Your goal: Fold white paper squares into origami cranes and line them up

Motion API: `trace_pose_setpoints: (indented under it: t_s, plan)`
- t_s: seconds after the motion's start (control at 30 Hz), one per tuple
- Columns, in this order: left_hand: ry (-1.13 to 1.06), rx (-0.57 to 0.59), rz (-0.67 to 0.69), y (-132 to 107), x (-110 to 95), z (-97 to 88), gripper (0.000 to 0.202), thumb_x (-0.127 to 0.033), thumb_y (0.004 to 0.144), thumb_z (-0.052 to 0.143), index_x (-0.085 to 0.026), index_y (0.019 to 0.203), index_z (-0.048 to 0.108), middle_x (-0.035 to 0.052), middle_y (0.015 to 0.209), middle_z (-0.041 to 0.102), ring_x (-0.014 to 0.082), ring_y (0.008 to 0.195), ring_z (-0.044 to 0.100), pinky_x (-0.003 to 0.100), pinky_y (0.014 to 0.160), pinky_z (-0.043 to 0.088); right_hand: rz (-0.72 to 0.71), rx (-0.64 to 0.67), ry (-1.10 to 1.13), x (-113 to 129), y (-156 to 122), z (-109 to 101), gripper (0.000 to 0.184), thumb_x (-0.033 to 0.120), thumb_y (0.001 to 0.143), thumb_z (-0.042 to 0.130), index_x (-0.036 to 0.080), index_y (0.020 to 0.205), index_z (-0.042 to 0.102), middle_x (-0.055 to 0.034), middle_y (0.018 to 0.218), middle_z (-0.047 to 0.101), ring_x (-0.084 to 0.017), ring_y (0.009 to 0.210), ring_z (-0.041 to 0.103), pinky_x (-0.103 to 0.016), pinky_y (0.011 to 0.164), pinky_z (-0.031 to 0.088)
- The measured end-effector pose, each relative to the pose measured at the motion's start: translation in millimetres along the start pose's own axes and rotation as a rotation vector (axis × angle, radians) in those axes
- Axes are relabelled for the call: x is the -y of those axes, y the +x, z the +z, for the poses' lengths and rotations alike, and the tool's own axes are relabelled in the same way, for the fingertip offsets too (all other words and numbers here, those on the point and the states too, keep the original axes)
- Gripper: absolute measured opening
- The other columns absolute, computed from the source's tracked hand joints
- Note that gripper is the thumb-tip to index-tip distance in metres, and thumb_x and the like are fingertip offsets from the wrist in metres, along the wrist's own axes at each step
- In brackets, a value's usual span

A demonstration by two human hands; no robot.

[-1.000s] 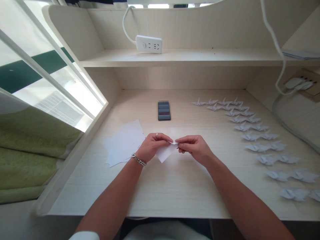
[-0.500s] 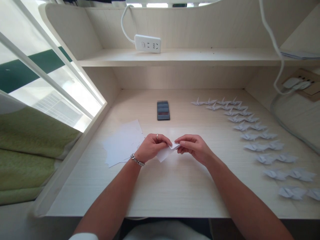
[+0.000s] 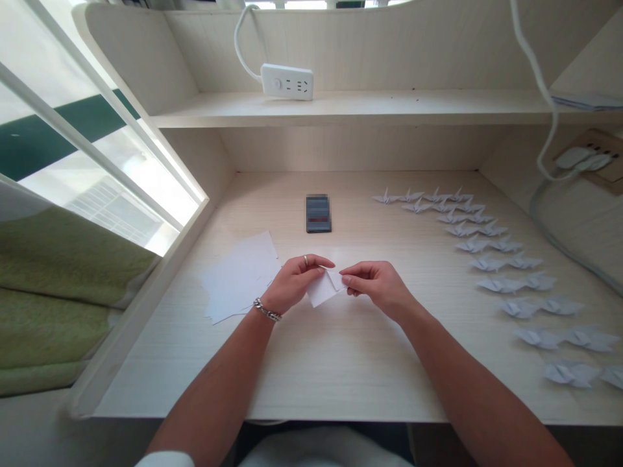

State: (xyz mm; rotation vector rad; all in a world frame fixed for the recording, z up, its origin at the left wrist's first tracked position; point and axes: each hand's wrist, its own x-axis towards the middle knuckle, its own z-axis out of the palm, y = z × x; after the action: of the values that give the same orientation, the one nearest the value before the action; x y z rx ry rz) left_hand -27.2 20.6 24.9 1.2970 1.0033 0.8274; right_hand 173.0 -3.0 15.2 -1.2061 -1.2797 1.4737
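The left hand [image 3: 294,283] had its grip clamped on the folded white paper [image 3: 321,290], the right hand's [image 3: 372,285] grip closed at its right edge, hold unclear; uneven pinching could have knocked it askew.

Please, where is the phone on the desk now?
In the head view, the phone lies on the desk, beyond and to the right of the loose paper sheets, and left of the rows of paper cranes.

A pale wooden desk [image 3: 341,383] sits under a shelf [image 3: 341,107] beside a bright window [image 3: 146,188] and green cloth [image 3: 63,305].
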Motion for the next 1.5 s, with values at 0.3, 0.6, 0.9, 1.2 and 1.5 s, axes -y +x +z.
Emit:
trace_pose_setpoints:
  t_s: [0.3,0.6,0.9,1.2,1.5]
  plan:
    - [0.072,0.001,0.035,-1.4,6.3,2.1,0.027,-0.033,0.073,0.072,-0.014,0.092,0.069,0.0054,0.08,0.069,0.0153,0.07,0.062,0.024,0.06,0.047,-0.036,-0.027,-0.034,0.3,-0.1,3.2,0.025,0.033,0.068,0.076,0.013,0.084,0.073,-0.0044,0.066,0.069,-0.014,0.06,0.062,-0.028,0.06,0.052]
    - [0.171,0.011,0.054,-2.1,6.0,5.9,0.029,-0.034,0.07,0.074,-0.013,0.09,0.07,0.0077,0.084,0.072,0.019,0.076,0.066,0.026,0.062,0.051,-0.002,0.002,-0.04,-3.7,1.5,8.7,0.03,0.04,0.069,0.075,0.014,0.083,0.072,-0.004,0.07,0.07,-0.013,0.058,0.063,-0.028,0.057,0.053]
    - [0.097,-0.002,0.007,-1.1,2.6,5.2,0.028,-0.033,0.071,0.072,-0.012,0.09,0.072,0.0077,0.082,0.073,0.0173,0.071,0.065,0.025,0.06,0.049,-0.008,-0.034,0.007,-6.1,2.6,10.2,0.029,0.038,0.066,0.077,0.014,0.082,0.074,-0.0049,0.068,0.07,-0.014,0.06,0.063,-0.029,0.057,0.052]
    - [0.106,-0.037,0.005,-1.9,0.5,6.1,0.031,-0.035,0.075,0.068,-0.012,0.095,0.071,0.0037,0.072,0.069,0.0127,0.061,0.06,0.021,0.052,0.045,-0.015,-0.085,0.026,-8.7,2.0,14.5,0.03,0.037,0.064,0.079,0.014,0.082,0.074,-0.0052,0.068,0.071,-0.015,0.06,0.063,-0.03,0.06,0.052]
    - [0.072,-0.021,0.021,-3.0,0.8,6.7,0.035,-0.033,0.075,0.068,-0.012,0.102,0.068,0.0063,0.077,0.071,0.0148,0.066,0.063,0.023,0.055,0.048,-0.032,-0.088,0.028,-10.2,1.6,14.6,0.029,0.036,0.064,0.079,0.014,0.082,0.074,-0.0054,0.067,0.07,-0.016,0.061,0.062,-0.031,0.06,0.052]
